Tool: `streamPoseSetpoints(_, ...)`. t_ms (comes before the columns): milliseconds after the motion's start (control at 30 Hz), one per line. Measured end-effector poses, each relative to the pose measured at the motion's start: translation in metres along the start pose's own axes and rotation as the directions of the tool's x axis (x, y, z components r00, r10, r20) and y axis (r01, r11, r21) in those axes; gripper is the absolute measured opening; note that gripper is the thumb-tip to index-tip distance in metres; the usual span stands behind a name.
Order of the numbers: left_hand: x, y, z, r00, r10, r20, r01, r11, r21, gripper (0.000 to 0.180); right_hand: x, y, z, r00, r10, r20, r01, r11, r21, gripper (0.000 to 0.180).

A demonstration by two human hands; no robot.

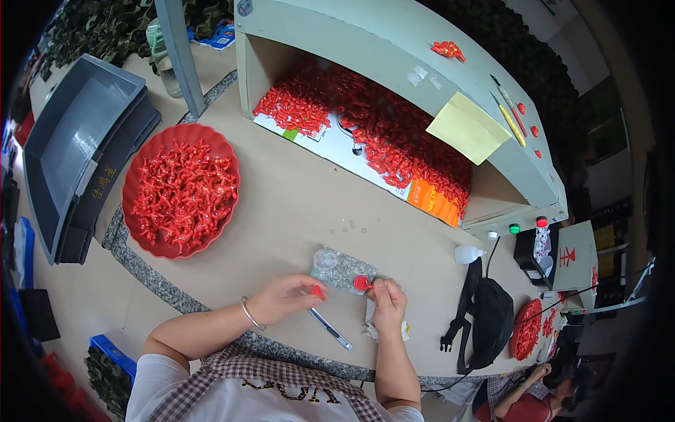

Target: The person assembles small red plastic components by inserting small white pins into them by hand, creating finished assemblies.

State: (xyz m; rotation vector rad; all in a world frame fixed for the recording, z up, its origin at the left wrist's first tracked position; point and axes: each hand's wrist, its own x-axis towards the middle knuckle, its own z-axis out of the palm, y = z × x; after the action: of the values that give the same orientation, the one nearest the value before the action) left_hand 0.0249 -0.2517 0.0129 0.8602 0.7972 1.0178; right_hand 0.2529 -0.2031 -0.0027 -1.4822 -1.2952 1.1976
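Between the fingertips of my left hand (283,297) is a small red moulded piece (317,291). My right hand (389,304) pinches a thin brush-like stick, mostly hidden by the fingers, with its tip at a small round cup of red paint (361,283). That cup sits on the right end of a speckled stone slab (344,269); a clear round dish (326,259) is on the slab's left end. A slim blue-and-silver utility knife (330,329) lies between my forearms. Crumpled tissue (370,325) shows beside my right hand.
A red scalloped bowl (129,204) of red figures stands left, beside stacked grey bins (49,155). Ahead, a pale shelf box (337,32) holds many red pieces. Rightward are a white squeeze bottle (467,254), black waist bag (493,320) and a co-worker (527,397).
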Motion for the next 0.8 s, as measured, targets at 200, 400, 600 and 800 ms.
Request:
streamPoseSetpoints(200,0.0003,0.0053,0.0003,0.999,-0.039,0.031,0.039,0.999,0.021,0.022,0.0015,0.0,0.0028,1.0,-0.03,0.005,0.03,0.995,-0.095,0.028)
streamPoseSetpoints(400,0.0008,0.0036,-0.0021,0.997,-0.066,0.038,0.067,0.998,-0.018,0.02,0.0021,-0.0057,0.0042,0.996,-0.086,0.004,0.085,0.98,-0.179,0.027)
streamPoseSetpoints(600,0.0011,0.0031,-0.0016,0.997,-0.065,0.038,0.066,0.998,-0.006,0.02,0.0019,-0.0055,0.0058,0.998,-0.06,-0.019,0.056,0.983,-0.174,0.028)
streamPoseSetpoints(800,-0.0003,0.0047,0.0001,0.998,-0.044,0.036,0.044,0.999,0.012,0.02,0.0014,-0.0001,0.0048,0.999,-0.02,-0.029,0.016,0.995,-0.103,0.028)
